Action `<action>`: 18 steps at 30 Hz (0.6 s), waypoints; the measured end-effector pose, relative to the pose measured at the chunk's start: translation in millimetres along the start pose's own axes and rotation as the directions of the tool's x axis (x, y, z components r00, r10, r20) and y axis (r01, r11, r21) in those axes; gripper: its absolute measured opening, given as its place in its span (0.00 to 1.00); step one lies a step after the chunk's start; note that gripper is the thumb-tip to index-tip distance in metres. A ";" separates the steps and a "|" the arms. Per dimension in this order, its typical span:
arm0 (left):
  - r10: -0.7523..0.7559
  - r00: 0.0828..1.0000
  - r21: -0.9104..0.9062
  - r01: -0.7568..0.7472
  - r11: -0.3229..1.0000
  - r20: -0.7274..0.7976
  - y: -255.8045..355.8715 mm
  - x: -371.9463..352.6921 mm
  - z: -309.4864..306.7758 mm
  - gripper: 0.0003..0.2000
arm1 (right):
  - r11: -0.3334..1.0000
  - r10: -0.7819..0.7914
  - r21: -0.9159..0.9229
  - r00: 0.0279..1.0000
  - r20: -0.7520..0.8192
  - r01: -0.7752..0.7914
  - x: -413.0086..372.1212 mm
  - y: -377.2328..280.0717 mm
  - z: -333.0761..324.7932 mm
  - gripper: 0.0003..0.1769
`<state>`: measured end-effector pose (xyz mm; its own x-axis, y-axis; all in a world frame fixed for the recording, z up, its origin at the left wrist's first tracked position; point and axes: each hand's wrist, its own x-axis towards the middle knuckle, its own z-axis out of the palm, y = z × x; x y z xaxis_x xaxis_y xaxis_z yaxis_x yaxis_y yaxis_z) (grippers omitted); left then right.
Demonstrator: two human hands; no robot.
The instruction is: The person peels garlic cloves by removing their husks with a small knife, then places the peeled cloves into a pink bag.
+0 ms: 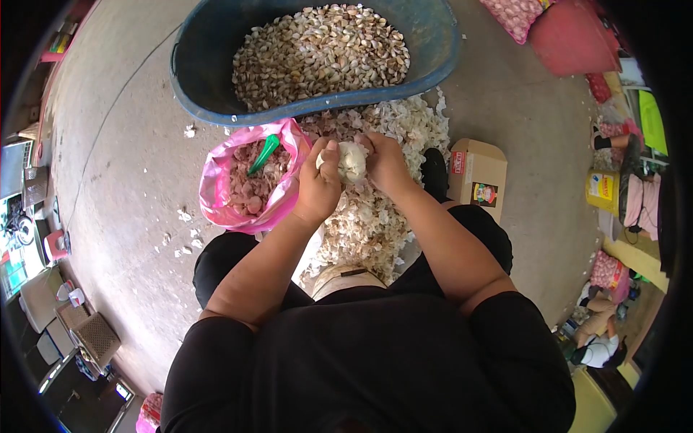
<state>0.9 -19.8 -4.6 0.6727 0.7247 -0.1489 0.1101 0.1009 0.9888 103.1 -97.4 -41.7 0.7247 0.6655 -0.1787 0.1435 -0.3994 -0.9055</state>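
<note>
Both hands grip one white garlic bulb (351,161) held up in front of me. My left hand (317,184) wraps its left side, my right hand (384,160) its right side, fingers curled over the top. Below the hands lies a heap of white garlic skins (368,216) on the concrete floor. A large blue tub (209,86) filled with separated garlic cloves (321,54) stands beyond the hands. A pink plastic bag (216,195) holding garlic pieces and a green tool (263,153) sits just left of my left hand.
A cardboard box (478,177) stands to the right of the skin heap. Red mesh sacks of garlic (570,36) lie at the upper right. A yellow bucket (603,189) and another person (599,339) are at the right edge. Baskets and furniture line the left edge.
</note>
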 end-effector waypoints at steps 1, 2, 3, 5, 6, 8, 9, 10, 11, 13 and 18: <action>-0.055 0.998 -0.058 0.053 0.997 -0.043 -1.0 -0.6 1.8 0.15 | 0.985 0.003 -0.170 1.000 -0.001 -0.003 2.1 8.7 -5.5 0.19; -0.079 0.997 -0.059 0.079 0.995 -0.001 -0.9 1.2 -0.7 0.16 | 0.942 0.006 -0.337 1.000 0.001 -0.005 3.2 15.1 -8.1 0.20; -0.104 0.994 -0.059 0.106 0.993 0.038 -0.6 4.4 -5.5 0.16 | 0.965 0.075 -0.249 0.997 -0.030 -0.080 2.9 11.4 -8.3 0.21; -0.161 0.986 -0.018 0.162 0.987 0.045 -1.5 7.0 -8.8 0.16 | 0.973 0.219 -0.065 0.974 -0.063 -0.223 -0.4 -10.4 -9.8 0.22; -0.193 0.981 0.024 0.192 0.981 0.016 -1.6 7.4 -8.0 0.16 | 0.982 0.115 0.152 0.993 0.001 -0.114 -9.3 -33.6 -9.9 0.23; 0.015 0.999 0.325 -0.004 0.946 -0.034 -14.3 9.2 -7.8 0.13 | 0.994 0.027 0.107 1.000 0.004 -0.027 -22.7 -43.2 2.1 0.23; -0.076 0.997 0.258 0.076 0.963 -0.012 -9.2 9.4 -8.0 0.12 | 0.996 -0.016 0.084 1.000 0.004 0.015 -25.3 -44.5 3.9 0.23; -0.165 0.986 0.191 0.159 0.969 0.017 2.1 9.2 -7.8 0.11 | 0.992 -0.075 0.102 0.997 -0.001 0.074 -22.5 -41.0 3.1 0.21; -0.250 0.967 0.126 0.242 0.962 0.051 13.9 9.4 -8.5 0.10 | 0.968 0.046 0.245 0.998 0.050 -0.057 -19.6 -41.5 -2.4 0.20; -0.351 0.920 0.161 0.325 0.932 0.172 24.0 13.4 -16.5 0.07 | 0.813 0.250 0.487 0.947 0.201 -0.318 -13.0 -53.2 -17.7 0.18; -0.084 0.868 0.761 -0.379 0.526 0.490 -24.6 10.8 -34.8 0.31 | 0.808 0.359 0.450 0.923 0.137 -0.380 -2.8 -40.6 -31.0 0.18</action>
<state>-19.9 9.2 -30.2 0.9330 0.2865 -0.2177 0.3598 -0.7406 0.5675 116.2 -102.6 7.5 0.6286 0.5574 -0.5423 -0.4631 -0.2920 -0.8368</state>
